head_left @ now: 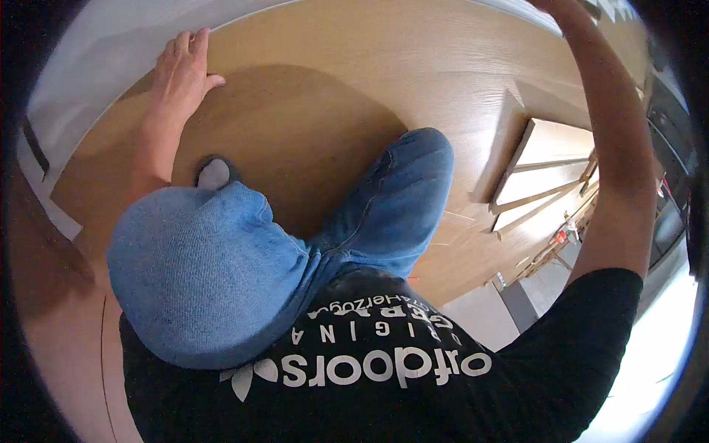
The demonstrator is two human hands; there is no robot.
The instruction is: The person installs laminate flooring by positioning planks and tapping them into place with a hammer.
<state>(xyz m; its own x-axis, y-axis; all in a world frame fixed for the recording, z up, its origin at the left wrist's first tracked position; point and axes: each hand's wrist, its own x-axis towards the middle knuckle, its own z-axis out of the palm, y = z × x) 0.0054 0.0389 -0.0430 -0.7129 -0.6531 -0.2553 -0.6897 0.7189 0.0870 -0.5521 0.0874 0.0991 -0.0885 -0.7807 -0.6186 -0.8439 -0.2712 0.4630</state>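
My left hand (pixel 184 74) rests palm down on a large wood-coloured panel (pixel 310 40), its fingers at the panel's pale far edge and its thumb spread out. My right hand (pixel 550 6) is at the top rim of the view, nearest the same panel's far edge; its fingers are cut off, so I cannot tell what it holds or touches. My legs in blue jeans (pixel 399 192) are bent over the panel, with one foot (pixel 214 174) showing beside the left knee.
Several narrow wooden boards (pixel 543 153) lie stacked on the panel at the right. Past them is a cluster of small items with red parts (pixel 561 236), too small to name. Pale floor (pixel 473 314) shows at the lower right, and a dark strip (pixel 35 144) at the far left.
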